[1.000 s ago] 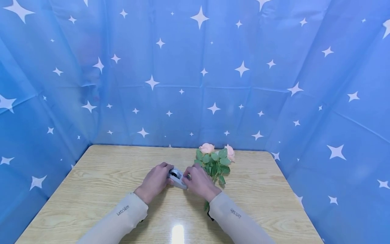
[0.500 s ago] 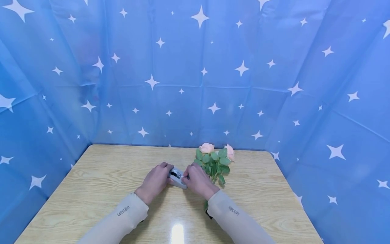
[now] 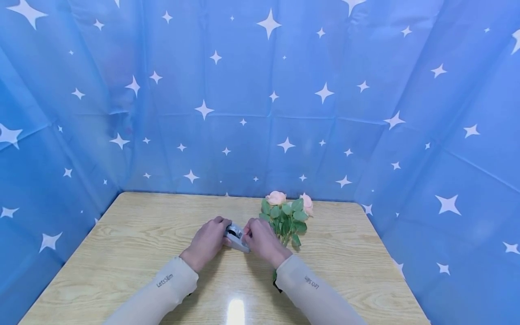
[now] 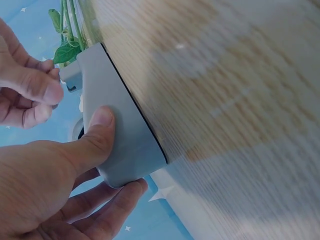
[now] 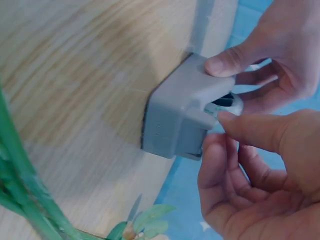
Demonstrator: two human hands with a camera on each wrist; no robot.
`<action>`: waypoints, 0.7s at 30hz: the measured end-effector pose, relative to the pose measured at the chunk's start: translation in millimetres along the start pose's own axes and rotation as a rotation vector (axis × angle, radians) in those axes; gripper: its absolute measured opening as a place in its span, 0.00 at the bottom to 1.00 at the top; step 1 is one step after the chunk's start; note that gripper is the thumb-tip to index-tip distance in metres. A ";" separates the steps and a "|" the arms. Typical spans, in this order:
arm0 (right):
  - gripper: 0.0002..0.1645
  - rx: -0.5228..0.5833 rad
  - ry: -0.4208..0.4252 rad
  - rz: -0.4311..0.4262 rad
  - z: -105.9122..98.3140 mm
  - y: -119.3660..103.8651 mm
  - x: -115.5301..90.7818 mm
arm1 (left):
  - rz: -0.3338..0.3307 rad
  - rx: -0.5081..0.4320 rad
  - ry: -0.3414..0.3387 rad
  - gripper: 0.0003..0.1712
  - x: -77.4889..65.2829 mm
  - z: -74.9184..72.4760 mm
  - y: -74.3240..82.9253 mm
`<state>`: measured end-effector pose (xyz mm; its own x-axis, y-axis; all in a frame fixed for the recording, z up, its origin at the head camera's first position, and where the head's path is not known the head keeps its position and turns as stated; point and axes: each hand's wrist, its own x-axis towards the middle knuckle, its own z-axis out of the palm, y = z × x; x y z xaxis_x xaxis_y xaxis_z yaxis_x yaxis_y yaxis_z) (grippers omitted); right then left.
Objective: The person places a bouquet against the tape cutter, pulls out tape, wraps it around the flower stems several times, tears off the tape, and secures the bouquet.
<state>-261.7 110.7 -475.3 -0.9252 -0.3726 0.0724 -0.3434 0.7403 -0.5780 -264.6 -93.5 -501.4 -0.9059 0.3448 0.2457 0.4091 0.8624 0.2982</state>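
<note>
My left hand [image 3: 207, 239] holds a grey tape dispenser [image 4: 117, 120] by its rear end, thumb on one side and fingers round the other. The dispenser stands on the table, angled toward my right hand. A roll of clear tape [image 5: 232, 103] sits in its hollow. At the front cutter end, my right hand [image 3: 264, 239] has its fingers curled, thumb and forefinger brought together as a pinch on the tape's free end, which is mostly hidden. Beside that hand lie pink roses [image 3: 276, 197] with green leaves and stems, partly behind the right wrist.
The wood-grain table [image 3: 154, 216] has a bright light reflection near its front. A blue curtain [image 3: 243, 90] with white stars closes off the back and sides. Rose stems [image 5: 30, 195] run close by the right wrist.
My right hand has shifted slightly and its wrist has rolled a little, with the fingers still at the cutter end. The left hand, dispenser and roses have stayed in place.
</note>
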 end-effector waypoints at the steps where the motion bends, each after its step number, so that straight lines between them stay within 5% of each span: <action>1: 0.04 0.028 -0.008 0.005 -1.6 -0.6 0.0 | 0.002 -0.002 -0.001 0.33 0.3 -0.1 -0.1; 9: 0.10 0.196 -0.021 0.040 -16.1 -1.1 -0.4 | -0.005 -0.004 -0.003 0.35 0.3 -6.2 0.4; 21: 0.09 0.210 -0.039 0.210 -24.7 5.4 -9.3 | -0.014 -0.030 -0.019 0.35 0.8 -1.1 0.7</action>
<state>-259.0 132.1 -459.0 -0.9642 -0.2476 -0.0953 -0.1004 0.6730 -0.7328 -264.8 -93.0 -500.0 -0.9132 0.3401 0.2243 0.3995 0.8556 0.3292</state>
